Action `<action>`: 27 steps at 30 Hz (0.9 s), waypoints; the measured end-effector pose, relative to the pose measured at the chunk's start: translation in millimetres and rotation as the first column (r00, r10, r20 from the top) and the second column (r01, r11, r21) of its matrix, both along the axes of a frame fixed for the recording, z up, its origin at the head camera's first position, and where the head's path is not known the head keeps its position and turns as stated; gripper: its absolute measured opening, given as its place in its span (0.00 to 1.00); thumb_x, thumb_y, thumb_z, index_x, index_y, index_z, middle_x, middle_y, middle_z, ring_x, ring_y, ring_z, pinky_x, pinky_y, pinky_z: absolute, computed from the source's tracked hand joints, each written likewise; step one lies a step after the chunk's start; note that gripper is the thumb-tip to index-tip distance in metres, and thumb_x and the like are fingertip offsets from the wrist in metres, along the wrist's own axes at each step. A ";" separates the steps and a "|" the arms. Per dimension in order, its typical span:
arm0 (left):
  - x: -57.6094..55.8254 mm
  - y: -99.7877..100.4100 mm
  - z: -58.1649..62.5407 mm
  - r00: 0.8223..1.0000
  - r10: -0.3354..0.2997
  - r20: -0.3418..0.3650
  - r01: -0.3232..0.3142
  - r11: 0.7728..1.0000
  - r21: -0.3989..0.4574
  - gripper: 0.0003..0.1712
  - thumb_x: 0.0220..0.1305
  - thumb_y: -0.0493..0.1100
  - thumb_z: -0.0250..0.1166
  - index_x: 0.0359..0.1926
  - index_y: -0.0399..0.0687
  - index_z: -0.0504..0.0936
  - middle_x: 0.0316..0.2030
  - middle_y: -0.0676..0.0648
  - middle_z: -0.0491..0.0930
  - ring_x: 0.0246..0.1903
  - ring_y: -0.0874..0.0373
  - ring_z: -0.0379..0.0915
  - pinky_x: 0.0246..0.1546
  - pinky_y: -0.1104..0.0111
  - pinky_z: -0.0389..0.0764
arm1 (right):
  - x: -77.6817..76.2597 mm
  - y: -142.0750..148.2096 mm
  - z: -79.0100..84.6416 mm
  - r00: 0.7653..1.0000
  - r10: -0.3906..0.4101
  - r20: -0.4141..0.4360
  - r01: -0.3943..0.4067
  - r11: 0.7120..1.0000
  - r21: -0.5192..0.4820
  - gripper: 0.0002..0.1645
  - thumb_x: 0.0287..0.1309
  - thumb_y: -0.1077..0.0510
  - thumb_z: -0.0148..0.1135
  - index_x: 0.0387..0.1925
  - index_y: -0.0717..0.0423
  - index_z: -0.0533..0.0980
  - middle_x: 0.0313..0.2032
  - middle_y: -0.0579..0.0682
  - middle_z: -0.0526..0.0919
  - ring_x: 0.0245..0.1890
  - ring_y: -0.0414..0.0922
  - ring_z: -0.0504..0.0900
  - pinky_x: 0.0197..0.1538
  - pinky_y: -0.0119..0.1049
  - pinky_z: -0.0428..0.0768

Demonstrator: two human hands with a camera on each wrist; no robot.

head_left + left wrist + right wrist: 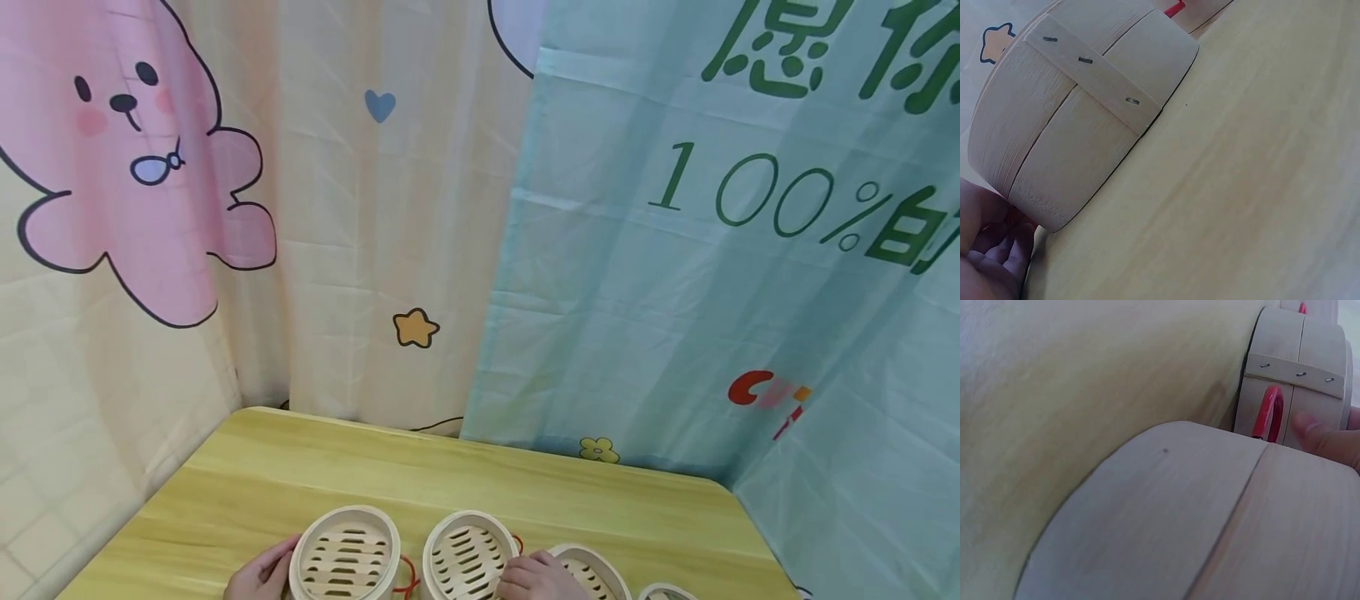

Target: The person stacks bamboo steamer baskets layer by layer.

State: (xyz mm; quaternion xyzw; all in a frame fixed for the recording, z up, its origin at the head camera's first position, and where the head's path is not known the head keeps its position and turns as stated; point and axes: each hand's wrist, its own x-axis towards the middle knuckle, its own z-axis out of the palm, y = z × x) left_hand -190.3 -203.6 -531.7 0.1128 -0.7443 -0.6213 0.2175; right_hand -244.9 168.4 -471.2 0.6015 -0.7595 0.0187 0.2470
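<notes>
Several round bamboo steamers with slatted floors stand side by side along the bottom of the head view. My left hand (261, 575) is at the left side of the leftmost steamer (345, 560). In the left wrist view its curled fingers (1017, 250) grip low on that steamer's side, where a bit of red shows behind them. The right hand (543, 577) holds the right rim of the second steamer (459, 554). In the right wrist view, the thumb (1322, 439) lies against its outer wall, beside a red handle (1269, 412).
A third steamer (600, 575) stands beside my right hand, partly behind it. Further right, a smaller-looking one (666, 592) is cut off by the frame. The wooden table (420, 471) ends at printed curtains (390, 208).
</notes>
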 end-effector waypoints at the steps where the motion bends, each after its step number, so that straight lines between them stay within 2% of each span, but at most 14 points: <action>1: 0.2 0.0 0.1 1.000 -0.002 0.006 0.002 1.000 0.002 0.17 0.55 0.35 0.55 0.39 0.20 0.72 0.27 0.67 0.73 0.29 0.80 0.66 0.27 0.82 0.70 | 0.0 0.3 -0.1 1.000 0.002 -0.005 -0.002 1.000 0.005 0.08 0.53 0.48 0.51 0.31 0.43 0.74 0.32 0.35 0.74 0.36 0.32 0.70 0.35 0.24 0.62; 5: 0.3 -0.9 -1.3 1.000 -0.011 0.024 0.011 1.000 0.004 0.18 0.55 0.36 0.56 0.39 0.20 0.72 0.27 0.66 0.73 0.30 0.79 0.66 0.27 0.82 0.70 | 0.1 1.2 0.8 0.999 0.002 -0.033 -0.001 1.000 0.010 0.10 0.54 0.47 0.49 0.32 0.43 0.75 0.32 0.36 0.75 0.36 0.33 0.71 0.35 0.25 0.63; 8: -0.3 -0.8 -1.7 0.999 -0.003 0.054 0.003 1.000 0.002 0.17 0.55 0.36 0.55 0.39 0.21 0.72 0.28 0.61 0.75 0.30 0.79 0.67 0.27 0.82 0.70 | -0.3 1.9 3.7 0.997 -0.006 -0.079 0.005 1.000 -0.008 0.12 0.55 0.47 0.48 0.32 0.44 0.76 0.33 0.37 0.76 0.37 0.34 0.71 0.35 0.26 0.63; 10: -0.1 -0.3 -0.5 0.998 0.003 0.058 -0.003 1.000 -0.002 0.16 0.55 0.35 0.55 0.39 0.21 0.72 0.29 0.52 0.78 0.29 0.79 0.67 0.26 0.81 0.70 | -0.6 1.7 7.3 0.995 -0.004 -0.100 0.001 1.000 -0.029 0.12 0.54 0.47 0.48 0.32 0.45 0.76 0.33 0.38 0.76 0.37 0.34 0.72 0.35 0.26 0.63; 12: -0.2 -0.2 0.3 0.999 0.007 0.054 -0.007 1.000 0.003 0.16 0.55 0.35 0.55 0.39 0.21 0.73 0.28 0.54 0.78 0.29 0.80 0.66 0.26 0.82 0.70 | 0.1 0.7 12.7 0.996 -0.010 -0.089 0.005 0.999 -0.046 0.13 0.53 0.46 0.49 0.32 0.45 0.76 0.33 0.39 0.77 0.38 0.35 0.72 0.36 0.26 0.63; 14: -0.3 -0.4 1.1 0.998 0.009 0.056 -0.009 1.000 0.010 0.16 0.55 0.35 0.55 0.39 0.22 0.72 0.28 0.56 0.77 0.29 0.80 0.66 0.27 0.82 0.70 | -0.3 0.0 18.8 0.995 0.013 -0.095 -0.019 0.998 -0.060 0.13 0.52 0.45 0.50 0.32 0.46 0.76 0.33 0.40 0.76 0.38 0.36 0.72 0.37 0.27 0.63; 15: -0.4 -0.7 1.4 0.998 0.008 0.054 -0.009 1.000 0.007 0.17 0.55 0.36 0.55 0.40 0.22 0.72 0.29 0.53 0.78 0.29 0.80 0.66 0.27 0.82 0.70 | -0.5 -0.6 22.1 0.995 0.028 -0.093 -0.034 0.997 -0.067 0.13 0.52 0.46 0.51 0.32 0.47 0.76 0.33 0.41 0.76 0.38 0.37 0.72 0.37 0.27 0.63; 17: -0.8 -1.5 1.4 0.998 0.008 0.061 -0.008 1.000 0.003 0.17 0.55 0.35 0.55 0.40 0.22 0.72 0.29 0.57 0.77 0.29 0.80 0.66 0.27 0.83 0.70 | -0.8 -2.0 28.3 0.995 0.046 -0.091 -0.053 0.996 -0.072 0.12 0.51 0.47 0.53 0.33 0.48 0.76 0.33 0.41 0.76 0.38 0.37 0.72 0.38 0.28 0.64; 19: -0.9 -2.0 1.8 0.998 0.009 0.066 -0.008 1.000 -0.003 0.17 0.54 0.35 0.55 0.40 0.22 0.72 0.29 0.56 0.77 0.30 0.80 0.66 0.27 0.83 0.70 | -1.8 -3.9 33.9 0.990 0.073 -0.125 -0.084 0.993 -0.084 0.10 0.50 0.49 0.54 0.33 0.49 0.75 0.33 0.41 0.76 0.38 0.38 0.73 0.37 0.29 0.65; 21: -0.8 -2.0 1.6 0.999 0.007 0.051 -0.006 1.000 -0.010 0.16 0.54 0.34 0.55 0.40 0.21 0.71 0.29 0.58 0.76 0.29 0.81 0.65 0.27 0.83 0.70 | -1.1 -6.6 39.3 0.989 0.069 -0.127 -0.081 0.992 -0.093 0.09 0.49 0.51 0.56 0.33 0.49 0.75 0.33 0.41 0.76 0.38 0.38 0.73 0.38 0.30 0.65; 24: -0.6 -1.7 0.4 0.999 0.003 0.036 -0.003 1.000 -0.005 0.16 0.54 0.34 0.55 0.40 0.20 0.71 0.27 0.66 0.72 0.29 0.81 0.65 0.27 0.83 0.70 | 0.4 -10.3 47.1 0.991 0.050 -0.123 -0.062 0.994 -0.094 0.09 0.50 0.52 0.55 0.34 0.49 0.75 0.33 0.40 0.77 0.38 0.37 0.73 0.38 0.30 0.66; 27: -0.3 -1.0 -0.4 0.999 -0.004 0.031 0.004 1.000 0.003 0.17 0.54 0.34 0.56 0.40 0.20 0.71 0.27 0.66 0.72 0.29 0.81 0.65 0.27 0.83 0.70 | 2.3 -14.0 55.3 0.994 0.035 -0.101 -0.044 0.995 -0.091 0.09 0.52 0.55 0.53 0.35 0.50 0.75 0.34 0.41 0.77 0.38 0.37 0.72 0.39 0.31 0.67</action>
